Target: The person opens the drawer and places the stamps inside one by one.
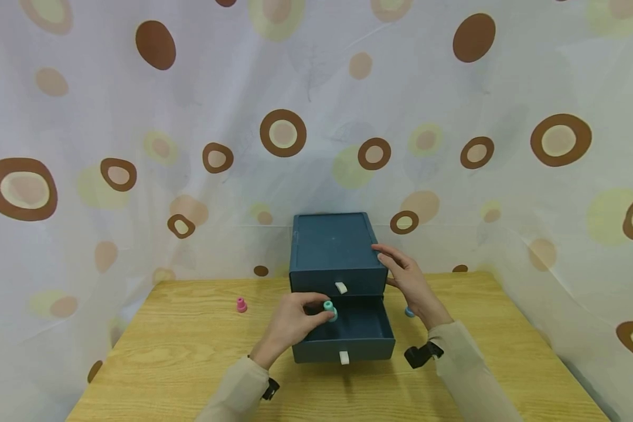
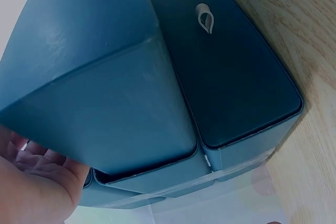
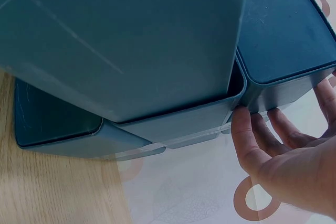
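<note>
A dark blue drawer cabinet (image 1: 333, 240) stands against the patterned backdrop, its pulled-out drawer (image 1: 343, 350) jutting forward below a closed top drawer. Over the left side of that drawer, my left hand (image 1: 291, 322) pinches a small teal stepped cone (image 1: 329, 309) between thumb and fingers. In the left wrist view, the drawer's outside (image 2: 100, 108) hides the fingertips and the cone. My right hand (image 1: 412, 284) rests its fairly straight fingers against the cabinet's right side and top edge. The right wrist view shows fingers (image 3: 245, 135) touching the side wall.
A pink cone-shaped piece (image 1: 241, 305) stands on the wooden table (image 1: 190, 351) left of the cabinet. Beneath my right hand, a blue piece (image 1: 409, 312) is partly hidden. White tabs (image 1: 340, 288) serve as drawer pulls. Another closed drawer (image 2: 236, 72) lies below the pulled-out one.
</note>
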A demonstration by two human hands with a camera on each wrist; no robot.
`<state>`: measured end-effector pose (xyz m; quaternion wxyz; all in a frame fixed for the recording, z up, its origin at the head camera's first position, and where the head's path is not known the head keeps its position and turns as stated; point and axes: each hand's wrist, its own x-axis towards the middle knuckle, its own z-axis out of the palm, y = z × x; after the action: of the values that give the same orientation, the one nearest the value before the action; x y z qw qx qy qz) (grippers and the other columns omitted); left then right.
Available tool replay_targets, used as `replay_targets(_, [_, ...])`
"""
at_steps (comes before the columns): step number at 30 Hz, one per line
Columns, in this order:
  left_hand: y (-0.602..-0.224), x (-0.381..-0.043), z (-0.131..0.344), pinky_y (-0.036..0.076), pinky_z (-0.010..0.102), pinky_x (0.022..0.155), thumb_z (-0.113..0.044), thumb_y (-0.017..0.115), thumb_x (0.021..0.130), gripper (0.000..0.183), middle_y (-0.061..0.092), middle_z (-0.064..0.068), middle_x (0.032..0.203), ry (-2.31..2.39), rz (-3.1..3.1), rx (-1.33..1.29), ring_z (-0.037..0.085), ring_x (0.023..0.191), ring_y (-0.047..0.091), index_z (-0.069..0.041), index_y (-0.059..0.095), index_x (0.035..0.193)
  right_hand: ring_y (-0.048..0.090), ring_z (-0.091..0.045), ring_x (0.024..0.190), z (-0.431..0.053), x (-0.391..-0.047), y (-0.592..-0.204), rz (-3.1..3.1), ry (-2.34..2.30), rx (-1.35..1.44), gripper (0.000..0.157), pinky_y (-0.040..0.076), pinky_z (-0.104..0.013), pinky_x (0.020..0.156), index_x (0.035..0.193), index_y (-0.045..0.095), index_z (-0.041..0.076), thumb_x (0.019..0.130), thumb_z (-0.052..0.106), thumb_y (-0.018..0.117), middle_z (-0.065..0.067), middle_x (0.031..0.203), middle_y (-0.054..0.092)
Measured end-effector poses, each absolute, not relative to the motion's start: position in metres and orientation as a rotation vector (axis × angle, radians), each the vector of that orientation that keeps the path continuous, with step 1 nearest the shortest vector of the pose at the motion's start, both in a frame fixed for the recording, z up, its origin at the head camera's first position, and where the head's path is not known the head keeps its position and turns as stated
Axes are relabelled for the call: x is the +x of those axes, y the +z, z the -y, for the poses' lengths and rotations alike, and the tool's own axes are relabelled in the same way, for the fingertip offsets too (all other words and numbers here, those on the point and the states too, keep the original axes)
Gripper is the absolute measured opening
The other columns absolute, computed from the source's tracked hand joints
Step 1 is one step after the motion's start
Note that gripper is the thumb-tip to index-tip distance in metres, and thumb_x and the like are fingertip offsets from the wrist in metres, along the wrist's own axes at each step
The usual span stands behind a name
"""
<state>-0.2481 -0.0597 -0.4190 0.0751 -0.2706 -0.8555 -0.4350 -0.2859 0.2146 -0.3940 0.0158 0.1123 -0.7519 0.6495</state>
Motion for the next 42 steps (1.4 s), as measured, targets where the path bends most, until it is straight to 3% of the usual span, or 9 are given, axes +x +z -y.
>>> replay_targets(5, [-0.419,-0.250,0.054,0.054,0.026,0.078,-0.032,0.075,0.087,0.024,0.074,-0.008,0.100,-1.249,2.595,-0.826,0.011,0.094,0.068,-0.016,0.077,0.105,0.019,-0.035,0.149,-0.215,-0.286,-0.393,2.336,2.023,0.359,0.055,0.028,-0.066,0.110,0.149,0.041,0.012,0.103,0.042,0.047,-0.011,0.159,0.028])
replay_targets(14, [-0.419,-0.253,0.044,0.055,0.023,0.077,-0.029,0.076,0.087,0.023,0.075,-0.005,0.101,-1.100,2.690,-0.868,0.008,0.091,0.068,-0.015,0.077,0.104,0.019,-0.034,0.149,-0.215,-0.287,-0.394,2.343,2.030,0.346,0.054,0.028,-0.066,0.111,0.149,0.042,0.014,0.103,0.043,0.047,-0.010,0.159,0.029])
replay_targets(21, [-0.417,-0.259,0.038,0.053,0.017,0.067,-0.024,0.076,0.087,0.020,0.076,-0.004,0.094,-1.047,2.739,-0.962,0.002,0.080,0.068,-0.012,0.078,0.102,0.020,-0.034,0.149,-0.216,-0.288,-0.395,2.337,2.025,0.336,0.055,0.028,-0.066,0.110,0.148,0.042,0.013,0.103,0.043,0.048,-0.010,0.159,0.029])
replay_targets(32, [-0.417,-0.261,0.032,0.052,0.016,0.062,-0.021,0.077,0.086,0.014,0.076,-0.002,0.088,-0.960,2.743,-0.933,0.003,0.074,0.068,-0.012,0.078,0.096,0.019,-0.035,0.149,-0.215,-0.287,-0.395,2.340,2.026,0.343,0.055,0.028,-0.066,0.111,0.149,0.041,0.012,0.103,0.043,0.047,-0.011,0.160,0.028])
replay_targets(42, [-0.415,-0.259,0.034,0.058,0.024,0.075,-0.022,0.076,0.086,0.029,0.076,0.006,0.103,-0.929,2.757,-0.901,0.013,0.090,0.072,-0.006,0.074,0.111,0.020,-0.035,0.149,-0.214,-0.287,-0.395,2.340,2.023,0.345,0.055,0.029,-0.066,0.110,0.148,0.042,0.013,0.103,0.043,0.047,-0.010,0.159,0.029])
